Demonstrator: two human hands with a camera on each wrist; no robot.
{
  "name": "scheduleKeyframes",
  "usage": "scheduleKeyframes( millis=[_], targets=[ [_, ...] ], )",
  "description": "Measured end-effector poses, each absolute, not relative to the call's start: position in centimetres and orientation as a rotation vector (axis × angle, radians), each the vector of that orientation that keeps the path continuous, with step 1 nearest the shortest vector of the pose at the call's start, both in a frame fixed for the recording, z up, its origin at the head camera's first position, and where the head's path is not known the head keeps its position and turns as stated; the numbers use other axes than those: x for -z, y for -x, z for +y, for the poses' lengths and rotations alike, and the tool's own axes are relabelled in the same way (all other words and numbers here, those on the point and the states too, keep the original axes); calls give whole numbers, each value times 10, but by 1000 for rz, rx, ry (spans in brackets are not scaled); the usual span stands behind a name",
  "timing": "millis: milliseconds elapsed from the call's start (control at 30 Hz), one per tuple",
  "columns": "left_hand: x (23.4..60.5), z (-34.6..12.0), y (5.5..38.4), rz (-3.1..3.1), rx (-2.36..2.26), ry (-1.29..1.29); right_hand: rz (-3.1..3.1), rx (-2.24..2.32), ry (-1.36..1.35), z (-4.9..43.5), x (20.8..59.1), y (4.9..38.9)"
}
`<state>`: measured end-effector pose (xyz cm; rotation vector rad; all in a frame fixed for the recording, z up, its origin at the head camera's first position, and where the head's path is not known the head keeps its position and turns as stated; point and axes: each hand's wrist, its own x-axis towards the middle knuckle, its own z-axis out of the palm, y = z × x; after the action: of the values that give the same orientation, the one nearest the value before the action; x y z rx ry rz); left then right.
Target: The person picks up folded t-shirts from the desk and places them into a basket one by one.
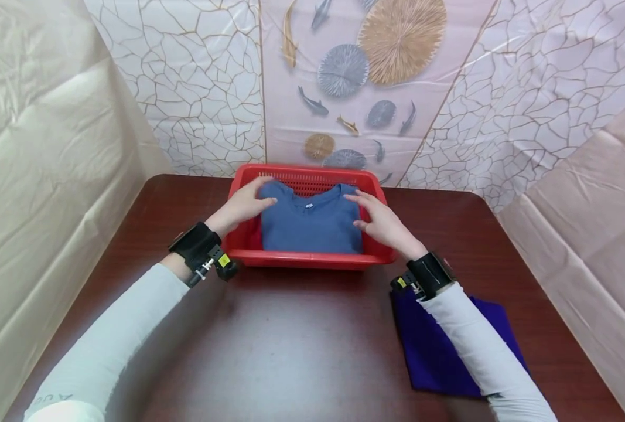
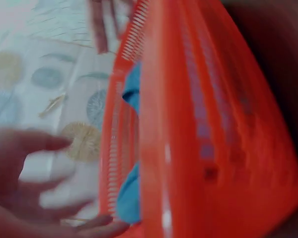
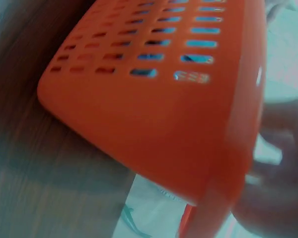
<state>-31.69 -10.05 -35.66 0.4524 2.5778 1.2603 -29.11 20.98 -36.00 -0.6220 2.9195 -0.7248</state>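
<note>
A folded blue shirt [image 1: 312, 225] lies in a red plastic basket [image 1: 301, 258], its neckline toward the back wall. Over the basket's left side is my left hand [image 1: 243, 204], fingers spread and loosely bent near the shirt's left shoulder. My right hand [image 1: 383, 223] hovers at the right side, fingers extended toward the other shoulder. In the left wrist view, the left hand [image 2: 39, 193] shows blurred beside the basket rim, with a bit of blue cloth [image 2: 129, 196] near its fingertips. The right hand [image 3: 278, 183] is partly hidden behind the rim in the right wrist view.
A folded dark blue cloth [image 1: 449, 351] lies on the brown table [image 1: 270, 351] at the right, partly under my right forearm in the head view. Behind the basket hangs a patterned sheet [image 1: 201, 88]; pale cloth walls [image 1: 43, 176] flank both sides.
</note>
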Motion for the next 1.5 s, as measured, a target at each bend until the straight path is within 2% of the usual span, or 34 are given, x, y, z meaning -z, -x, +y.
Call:
scheduleKeyframes(
  millis=[100,167,333,600,867,1033,1300,1500],
  targets=[
    [363,-93,317,2696,-770,-847,2821,566,810,206,363,292],
    [372,-90,313,2651,-528,-959,2728,506,860,202,369,293],
    [386,-90,306,2564,-235,-873,2588,330,776,196,378,294],
    [385,-89,303,2519,-73,-845,2490,212,643,196,384,294],
    [384,-92,305,2605,-156,-881,2648,310,609,192,380,294],
    [371,-93,295,2864,-430,-935,2933,570,601,200,368,276],
    [341,-51,239,3153,-733,-1007,3204,885,612,213,351,226],
    [346,-9,198,3245,-803,-1146,3339,851,628,233,350,188]
  ],
)
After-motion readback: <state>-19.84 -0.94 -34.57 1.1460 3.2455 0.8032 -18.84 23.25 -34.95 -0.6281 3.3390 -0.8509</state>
